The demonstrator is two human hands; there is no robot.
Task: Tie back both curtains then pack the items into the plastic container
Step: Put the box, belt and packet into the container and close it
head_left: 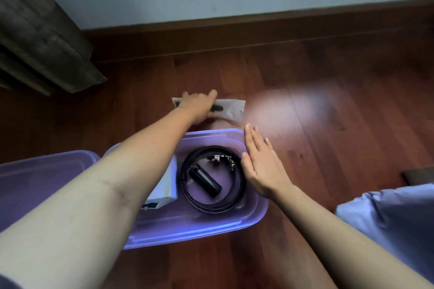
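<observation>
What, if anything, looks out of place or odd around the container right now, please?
Nothing looks spilled or damaged. The one stray is a pale flat packet lying on the floor beyond the plastic container, where the left hand touches it. Inside, the belt lies coiled around a black cylinder, beside a white box.

Left hand point(199, 104) on pale packet point(231, 108), right hand point(260, 164) flat at purple container point(211, 225) rim, coiled belt point(211, 205) inside

White box point(167, 184) half hidden under left forearm point(117, 183); packet point(231, 110) blurred, partly covered by left hand point(197, 105)
</observation>
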